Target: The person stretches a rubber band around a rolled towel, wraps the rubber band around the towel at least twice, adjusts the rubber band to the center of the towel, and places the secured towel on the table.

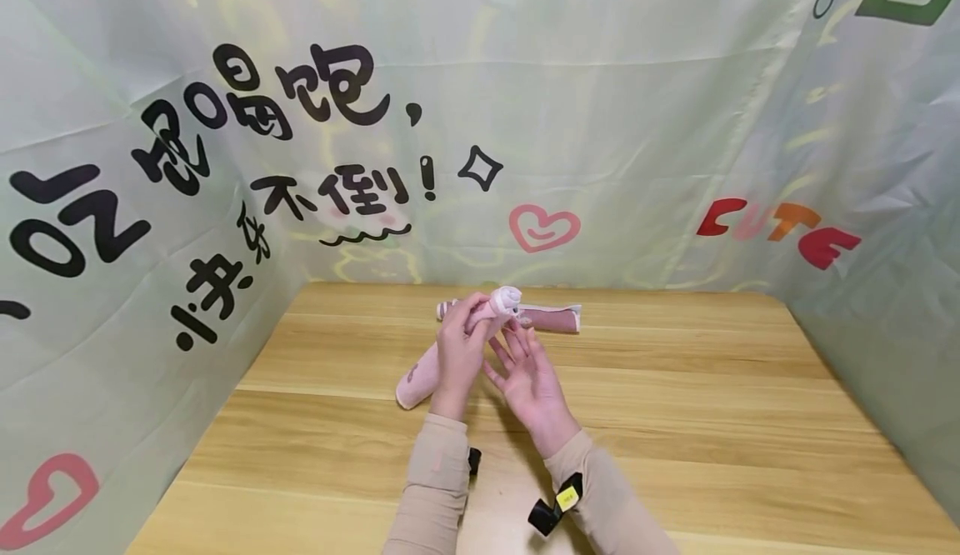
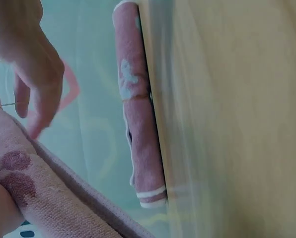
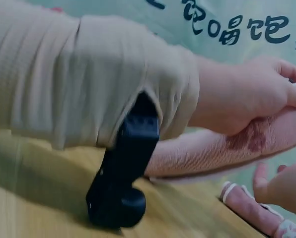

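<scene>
Above the wooden tabletop point(image 1: 675, 388), left hand point(image 1: 457, 355) grips a rolled pink terry towel point(image 1: 420, 376), held slanting, lower end at the surface. Right hand point(image 1: 528, 376), fingers spread and relaxed, touches the roll's upper end. Second pink rolled towel point(image 1: 551, 318) lies just behind, near the printed backdrop point(image 1: 637, 138).

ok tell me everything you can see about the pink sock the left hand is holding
The pink sock looks like soft terry knit, pale pink with a darker pink blotch pattern and a lighter toe end. Its upper end is rolled into a small whitish bundle, while the rest hangs long and slanting down to the wooden table, where its lower end seems to rest. The left hand grips it near the roll; the right hand is open, fingers just under the roll. A second pink sock lies flat behind.
</scene>
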Available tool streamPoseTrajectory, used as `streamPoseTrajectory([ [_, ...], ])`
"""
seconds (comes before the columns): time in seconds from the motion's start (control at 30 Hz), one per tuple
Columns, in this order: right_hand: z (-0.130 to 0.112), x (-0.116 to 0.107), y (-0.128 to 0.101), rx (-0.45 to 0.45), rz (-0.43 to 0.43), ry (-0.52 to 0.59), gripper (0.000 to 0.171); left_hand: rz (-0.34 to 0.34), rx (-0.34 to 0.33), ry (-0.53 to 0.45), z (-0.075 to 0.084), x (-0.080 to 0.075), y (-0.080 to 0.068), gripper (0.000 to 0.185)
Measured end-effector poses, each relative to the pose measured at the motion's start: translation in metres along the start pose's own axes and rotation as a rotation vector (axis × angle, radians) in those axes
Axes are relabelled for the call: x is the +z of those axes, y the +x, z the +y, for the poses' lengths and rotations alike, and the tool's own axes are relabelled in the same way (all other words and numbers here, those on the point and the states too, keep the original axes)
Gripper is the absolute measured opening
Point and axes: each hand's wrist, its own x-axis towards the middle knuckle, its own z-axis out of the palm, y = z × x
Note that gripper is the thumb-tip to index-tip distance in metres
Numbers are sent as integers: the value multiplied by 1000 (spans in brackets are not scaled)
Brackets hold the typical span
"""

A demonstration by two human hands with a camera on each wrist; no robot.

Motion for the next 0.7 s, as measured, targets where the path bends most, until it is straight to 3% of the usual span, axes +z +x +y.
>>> streamPoseTrajectory([
  [0.13,-2,-5,1,-22,-69,-110,54,-63,-24,-15,-1,-5,2,27],
  [0.27,-12,-9,4,-116,-65,-219,38,-207,-40,-26,-4,-9,2,28],
  [0.4,-23,-12,6,-225,-37,-430,53,-375,-77,-24,-6,-12,1,26],
  [0.53,-33,-12,7,-320,-15,-643,65,-490,-110,-28,-6,-12,0,23],
  [0.7,-41,-13,6,-349,-20,-915,64,-621,-86,-16,-8,-10,0,22],
])
